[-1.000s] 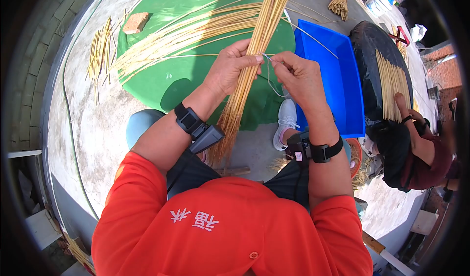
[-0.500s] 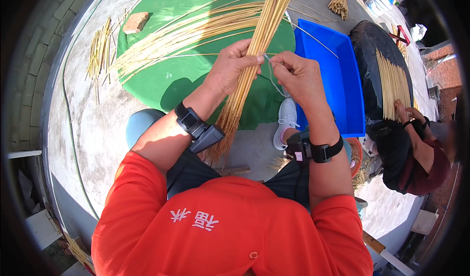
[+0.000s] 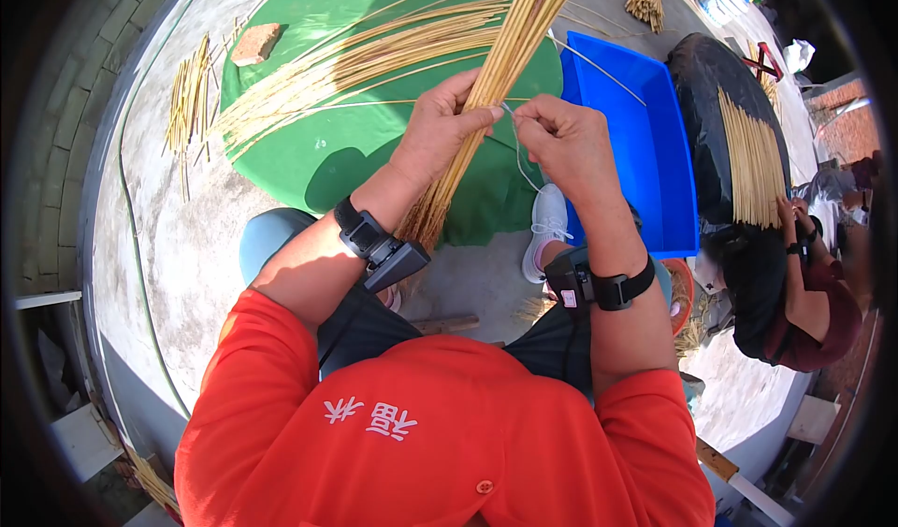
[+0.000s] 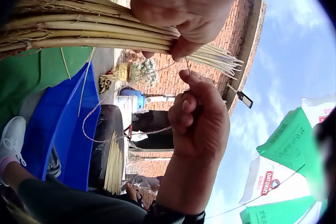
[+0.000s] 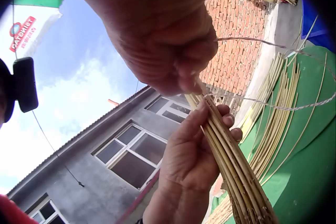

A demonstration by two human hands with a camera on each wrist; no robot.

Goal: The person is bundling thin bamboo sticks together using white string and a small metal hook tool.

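My left hand (image 3: 440, 129) grips a long bundle of straw-coloured stalks (image 3: 496, 69), its thumb across the front; the bundle slants from upper right to lower left. Just right of it, my right hand (image 3: 569, 144) pinches a thin pale string (image 3: 520, 158), fingers curled. In the left wrist view the right hand (image 4: 199, 124) holds the string (image 4: 86, 124) close below the bundle (image 4: 94, 32). From the right wrist view, the string (image 5: 294, 108) loops out from the stalks (image 5: 231, 155) beside the left thumb, and the left hand (image 5: 189, 166) wraps round them.
More stalks (image 3: 374, 55) and a brick (image 3: 255, 44) lie on a green cloth (image 3: 281, 167). A blue tray (image 3: 645, 181) stands to the right. Beyond it another person (image 3: 804, 312) handles stalks (image 3: 753, 162) on a dark round surface (image 3: 697, 78).
The bundle's top has tilted slightly to the right and its lower end shows less past my left forearm. My right hand has turned slightly, fingers closer together. The other person's hands have moved lower.
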